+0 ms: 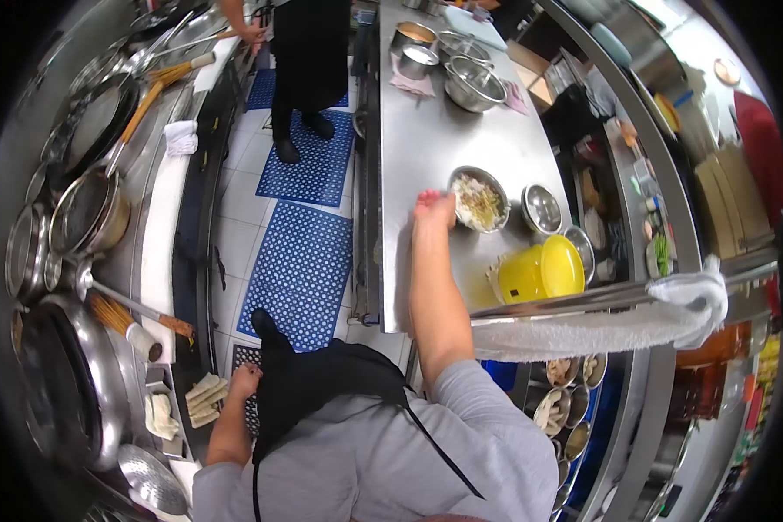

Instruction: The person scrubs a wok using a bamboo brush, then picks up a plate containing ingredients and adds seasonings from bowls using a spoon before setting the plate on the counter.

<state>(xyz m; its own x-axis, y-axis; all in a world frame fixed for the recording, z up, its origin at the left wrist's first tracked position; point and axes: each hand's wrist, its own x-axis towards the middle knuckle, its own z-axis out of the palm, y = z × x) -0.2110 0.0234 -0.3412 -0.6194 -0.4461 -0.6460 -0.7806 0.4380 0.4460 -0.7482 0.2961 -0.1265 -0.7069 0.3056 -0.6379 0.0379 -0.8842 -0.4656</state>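
Note:
My right hand grips the left rim of a metal bowl on the steel counter. Inside the bowl is a mix of white pieces and yellow-green chopped food. To its right stands an empty-looking metal bowl. A yellow container is nearer my body, close to the counter edge. My left hand hangs low at my side with its fingers curled, and nothing shows in it. Folded cloths lie just left of that hand.
Along the left are pans, woks, a strainer and bamboo brushes. Several metal bowls and pots stand at the counter's far end. A co-worker in a black apron stands ahead on blue mats. A white towel hangs from a rail.

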